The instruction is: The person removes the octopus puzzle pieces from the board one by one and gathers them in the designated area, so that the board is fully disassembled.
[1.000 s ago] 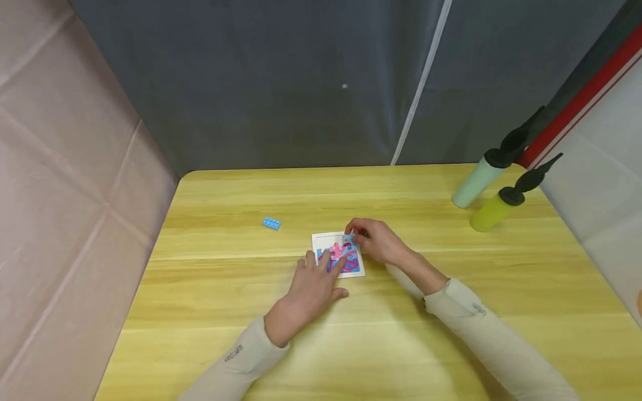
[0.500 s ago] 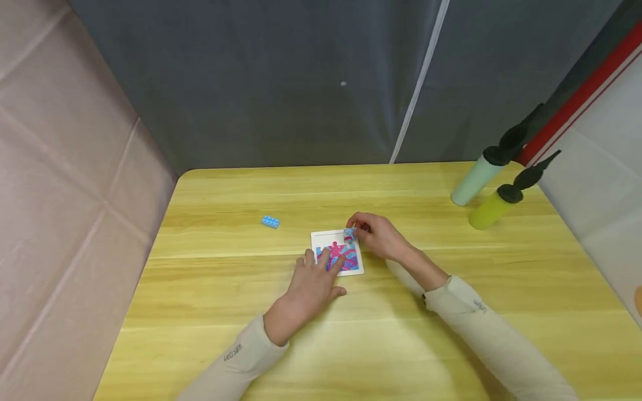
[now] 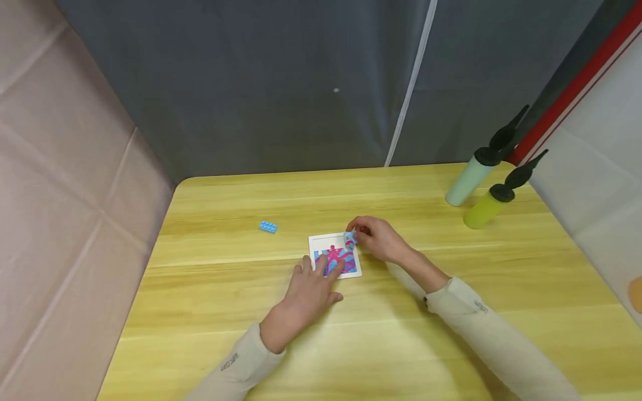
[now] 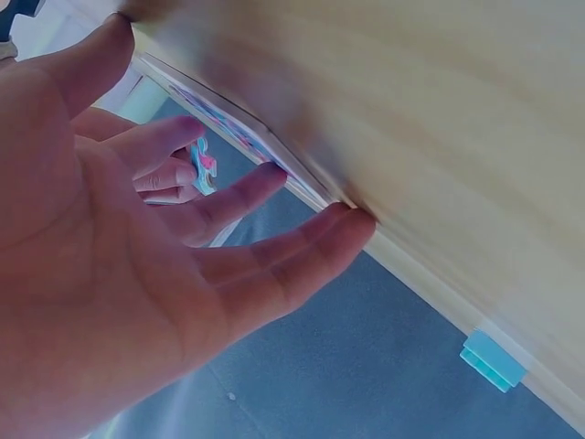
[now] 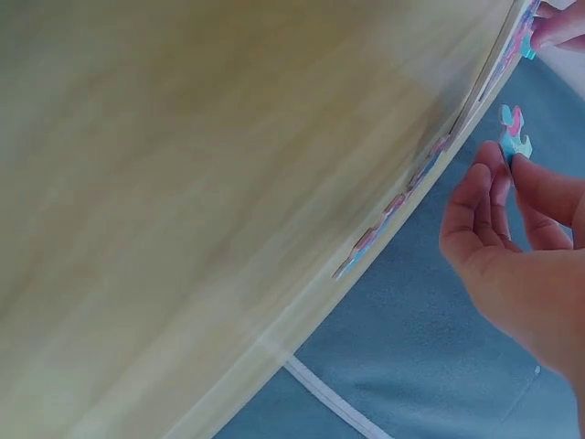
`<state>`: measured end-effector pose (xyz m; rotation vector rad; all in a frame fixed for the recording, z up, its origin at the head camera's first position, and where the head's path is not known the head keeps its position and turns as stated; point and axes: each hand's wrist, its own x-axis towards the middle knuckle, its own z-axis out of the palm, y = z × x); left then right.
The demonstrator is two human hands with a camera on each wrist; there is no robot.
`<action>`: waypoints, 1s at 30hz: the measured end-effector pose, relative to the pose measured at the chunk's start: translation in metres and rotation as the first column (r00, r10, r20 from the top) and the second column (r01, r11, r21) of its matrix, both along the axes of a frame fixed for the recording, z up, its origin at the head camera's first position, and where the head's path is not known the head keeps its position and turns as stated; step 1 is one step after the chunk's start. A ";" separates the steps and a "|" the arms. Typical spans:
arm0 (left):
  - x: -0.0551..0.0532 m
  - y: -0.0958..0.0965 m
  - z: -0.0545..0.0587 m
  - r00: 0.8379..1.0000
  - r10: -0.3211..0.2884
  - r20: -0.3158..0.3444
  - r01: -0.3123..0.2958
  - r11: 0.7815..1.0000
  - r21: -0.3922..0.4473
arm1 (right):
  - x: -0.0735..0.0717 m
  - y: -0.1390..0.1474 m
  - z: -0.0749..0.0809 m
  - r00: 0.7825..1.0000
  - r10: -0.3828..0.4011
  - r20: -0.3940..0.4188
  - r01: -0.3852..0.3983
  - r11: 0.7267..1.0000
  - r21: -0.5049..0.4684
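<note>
A square jigsaw puzzle in a white frame (image 3: 326, 236) lies mid-table, its assembled lower part showing a pink octopus-like shape (image 3: 333, 254) on blue and purple. My left hand (image 3: 306, 295) rests spread over its lower left, fingertips on the puzzle and the frame's edge. At the upper right corner, my right hand (image 3: 378, 238) pinches a blue and pink puzzle piece (image 5: 515, 137) between thumb and fingers. The right wrist view shows that piece held up, above the table surface. In the left wrist view, the left fingers (image 4: 302, 256) are nearly straight.
Flat pink and blue puzzle pieces (image 5: 370, 236) lie on the table, visible from the right wrist. A blue toy brick (image 3: 268, 226) is left of the puzzle. At the back right stand a pale green pump (image 3: 466, 181) and a yellow-green pump (image 3: 482, 210) with black tops.
The piece in my right fingers has lifted and turned slightly over the corner, showing more pink. My left hand stays on the puzzle. The head view has shifted a little.
</note>
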<state>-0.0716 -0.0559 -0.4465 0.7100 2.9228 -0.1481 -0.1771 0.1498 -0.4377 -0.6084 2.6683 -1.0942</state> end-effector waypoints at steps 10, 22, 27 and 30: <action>0.004 -0.004 -0.001 0.998 -0.007 0.065 0.005 0.999 0.033 | 0.001 0.010 -0.003 0.999 -0.036 0.028 0.036 0.999 -0.009; 0.012 -0.013 -0.001 0.991 -0.035 0.132 0.016 0.989 0.145 | 0.003 0.024 -0.003 0.998 -0.062 -0.012 0.062 0.998 -0.005; 0.011 -0.015 -0.003 0.987 -0.031 0.159 0.002 0.984 0.175 | 0.002 0.028 -0.003 0.997 -0.072 -0.025 0.072 0.997 -0.006; 0.012 -0.017 -0.004 0.986 -0.031 0.163 -0.002 0.980 0.200 | 0.002 0.030 -0.003 0.997 -0.081 -0.017 0.081 0.997 -0.007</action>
